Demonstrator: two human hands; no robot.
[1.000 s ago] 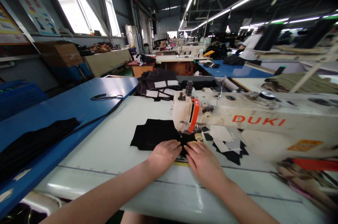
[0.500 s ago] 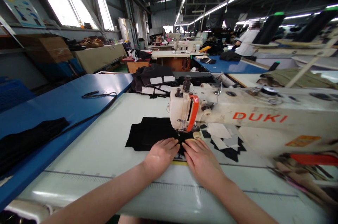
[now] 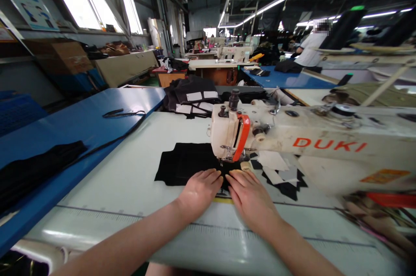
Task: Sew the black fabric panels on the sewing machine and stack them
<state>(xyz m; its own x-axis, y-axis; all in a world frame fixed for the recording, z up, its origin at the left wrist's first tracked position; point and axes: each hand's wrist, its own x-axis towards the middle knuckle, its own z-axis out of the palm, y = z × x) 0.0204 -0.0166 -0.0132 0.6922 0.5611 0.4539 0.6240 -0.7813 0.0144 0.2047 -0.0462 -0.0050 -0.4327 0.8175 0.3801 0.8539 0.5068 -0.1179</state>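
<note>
A black fabric piece (image 3: pixel 185 163) with notched corners lies flat on the pale sewing table, partly beneath the head of a white sewing machine (image 3: pixel 224 131). My left hand (image 3: pixel 202 187) rests on the fabric's near edge, fingers stretched out and pressed down. Just right of it, my right hand (image 3: pixel 248 189) lies flat on the same cloth, fingertips close to the needle area. Both hands are open, pressing rather than gripping. The machine's orange guard (image 3: pixel 241 137) stands in front of the needle bar. Part of the fabric is hidden by my fingers and the machine head.
Paper and black fabric scraps (image 3: pixel 276 170) lie right of the needle. A blue side table (image 3: pixel 97 133) on the left carries dark cloth and a black strip. Behind the machine sits a pile of dark fabric with labels (image 3: pixel 191 92). A person in white (image 3: pixel 308 48) stands far right.
The camera view has shifted slightly, so the machine appears a little farther right. My hands stay flat on the fabric in almost the same position.
</note>
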